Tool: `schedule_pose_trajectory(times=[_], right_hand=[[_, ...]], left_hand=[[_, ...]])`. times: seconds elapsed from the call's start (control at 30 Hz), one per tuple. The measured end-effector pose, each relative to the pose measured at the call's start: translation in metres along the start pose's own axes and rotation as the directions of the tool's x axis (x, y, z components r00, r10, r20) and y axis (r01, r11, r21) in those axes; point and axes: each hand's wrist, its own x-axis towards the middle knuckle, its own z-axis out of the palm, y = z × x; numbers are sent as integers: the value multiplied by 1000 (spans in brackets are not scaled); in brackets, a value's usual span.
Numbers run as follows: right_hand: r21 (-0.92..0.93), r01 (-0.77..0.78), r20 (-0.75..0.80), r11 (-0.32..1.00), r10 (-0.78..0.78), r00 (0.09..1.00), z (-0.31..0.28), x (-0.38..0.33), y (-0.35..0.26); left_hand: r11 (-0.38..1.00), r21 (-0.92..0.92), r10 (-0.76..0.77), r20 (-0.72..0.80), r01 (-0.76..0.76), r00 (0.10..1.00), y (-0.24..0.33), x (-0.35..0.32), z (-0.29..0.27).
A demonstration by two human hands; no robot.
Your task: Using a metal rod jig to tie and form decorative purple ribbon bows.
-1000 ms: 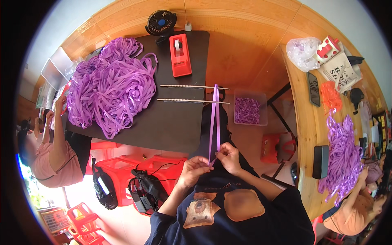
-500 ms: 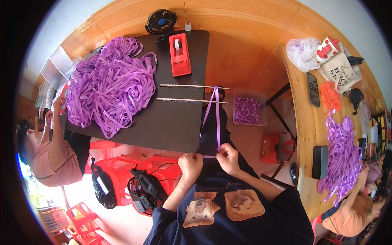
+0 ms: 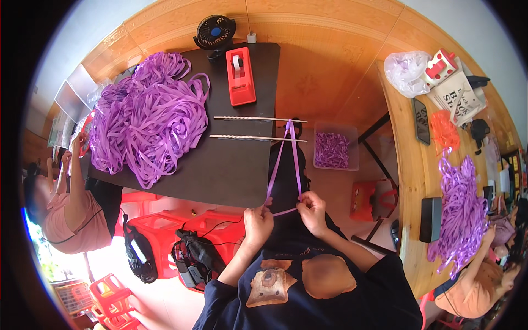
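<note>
A narrow purple ribbon (image 3: 296, 165) hangs from the far one of two thin metal rods and comes down in two strands, forming a long triangle. At its lower left corner my left hand (image 3: 258, 224) is closed on the ribbon. My right hand (image 3: 312, 213) pinches it at the lower right corner, and a short stretch runs between both hands. The far twisted rod (image 3: 247, 118) and the near twisted rod (image 3: 242, 137) lie side by side on the dark table (image 3: 231, 173), their ends jutting past its right edge.
A large purple ribbon heap (image 3: 154, 121), a red tape dispenser (image 3: 240, 77) and a black fan (image 3: 214, 33) are on the table. A clear bin (image 3: 336, 164) of purple pieces stands on the floor. A wooden table (image 3: 410, 220) holds more ribbon (image 3: 459, 209). People sit left and right.
My right hand has shifted a little to the right, away from my left hand. The ribbon's two strands now spread wider at the bottom.
</note>
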Motion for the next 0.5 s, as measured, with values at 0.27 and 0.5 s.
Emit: schedule_pose_trajectory(times=[0.27,0.5], right_hand=[[26,52,-24,998,-51,998,-1,24,-7],[-113,-23,216,993,47,975,-10,5,-14]], left_hand=[[946,-274,-133,158,173,978,20,-10,-2],[821,-490,-184,260,294,948,12,-10,-4]])
